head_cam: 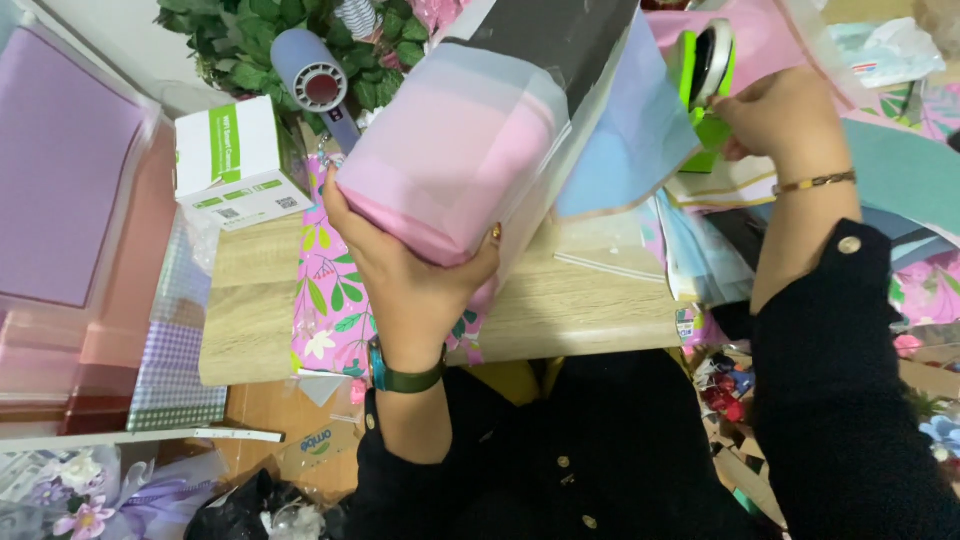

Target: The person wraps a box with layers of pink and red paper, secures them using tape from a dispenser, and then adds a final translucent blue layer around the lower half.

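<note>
My left hand [405, 275] grips the near end of a box wrapped in pink and pale translucent paper [455, 150], holding it tilted above the wooden table [580, 310]. A blue sheet [630, 140] hangs off the box's right side. At the upper right, my right hand [775, 115] holds a green tape dispenser [705, 75] with a white roll, close to the blue sheet's edge. A green watch sits on my left wrist, a thin gold bracelet on my right.
A white and green carton [235, 160] lies at the left next to purple and pink paper stacks [70, 170]. A lilac hair dryer [315, 85] rests against green foliage. Floral pink wrapping paper [335, 300] lies under the box. Paper scraps and artificial flowers litter the floor.
</note>
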